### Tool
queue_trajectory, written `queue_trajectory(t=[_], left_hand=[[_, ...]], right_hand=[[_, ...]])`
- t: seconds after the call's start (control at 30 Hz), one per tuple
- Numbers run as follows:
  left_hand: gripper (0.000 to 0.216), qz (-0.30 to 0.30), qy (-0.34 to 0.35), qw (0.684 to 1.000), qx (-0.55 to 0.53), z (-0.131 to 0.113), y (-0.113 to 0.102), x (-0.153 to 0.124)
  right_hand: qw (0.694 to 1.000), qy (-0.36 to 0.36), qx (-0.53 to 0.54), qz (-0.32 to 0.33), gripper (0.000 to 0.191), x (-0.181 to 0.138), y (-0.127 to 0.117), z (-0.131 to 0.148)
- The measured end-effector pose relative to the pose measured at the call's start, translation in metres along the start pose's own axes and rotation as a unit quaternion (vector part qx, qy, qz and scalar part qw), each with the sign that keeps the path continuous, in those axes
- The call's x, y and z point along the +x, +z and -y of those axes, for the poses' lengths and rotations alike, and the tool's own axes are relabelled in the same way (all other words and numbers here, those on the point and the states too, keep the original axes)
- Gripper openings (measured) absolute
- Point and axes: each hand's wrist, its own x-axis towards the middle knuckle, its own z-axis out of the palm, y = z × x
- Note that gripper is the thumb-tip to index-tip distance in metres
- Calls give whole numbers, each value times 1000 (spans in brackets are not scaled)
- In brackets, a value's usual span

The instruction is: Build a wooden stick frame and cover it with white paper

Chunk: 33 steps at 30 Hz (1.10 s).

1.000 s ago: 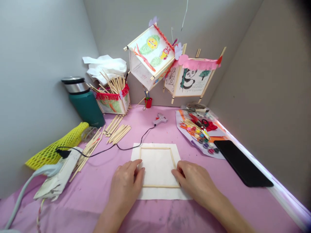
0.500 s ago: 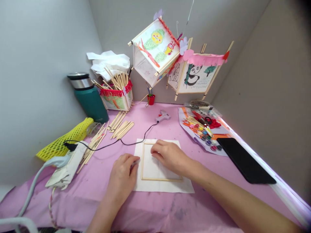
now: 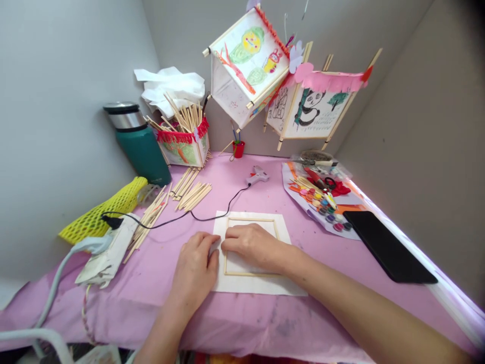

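Note:
A square frame of thin wooden sticks (image 3: 250, 274) lies flat on a white sheet (image 3: 265, 286), which may be paper or cloth. My right hand (image 3: 257, 246) reaches over the frame, its curled fingers closed at the left stick and covering part of it. At the sheet's left edge rests my left hand (image 3: 197, 263), thumb and index finger apart with a gap between them. Its index fingertip touches or nearly touches the sheet, while the other fingers are partly hidden.
Behind the sheet, a glue gun (image 3: 258, 175) trails a black cord toward a power strip (image 3: 108, 258). Loose sticks (image 3: 194, 196) lie left, near a green bottle (image 3: 142, 151). Paint pots (image 3: 329, 215) and a black phone (image 3: 388, 245) are right. Decorated lanterns (image 3: 318, 114) hang above.
My right hand has moved left and slightly down, from inside the frame's upper part to its left stick. My left hand stays by the sheet's edge. The whole view has shifted slightly.

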Motion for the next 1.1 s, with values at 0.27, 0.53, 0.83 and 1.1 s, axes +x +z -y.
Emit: queue_trajectory(t=[0.27, 0.53, 0.83, 1.1], left_hand=[[28, 5, -1, 1000, -6, 1, 0, 0], [28, 6, -2, 1000, -11, 1, -1, -1], [27, 3, 1, 1000, -8, 0, 0, 0], [27, 0, 10, 1000, 3, 2, -1, -3]], right_hand=[[999, -9, 31, -28, 16, -2, 4, -2], [999, -13, 30, -41, 15, -2, 8, -5], [999, -21, 13, -30, 13, -2, 6, -3], [1000, 4, 14, -24, 9, -2, 5, 2]])
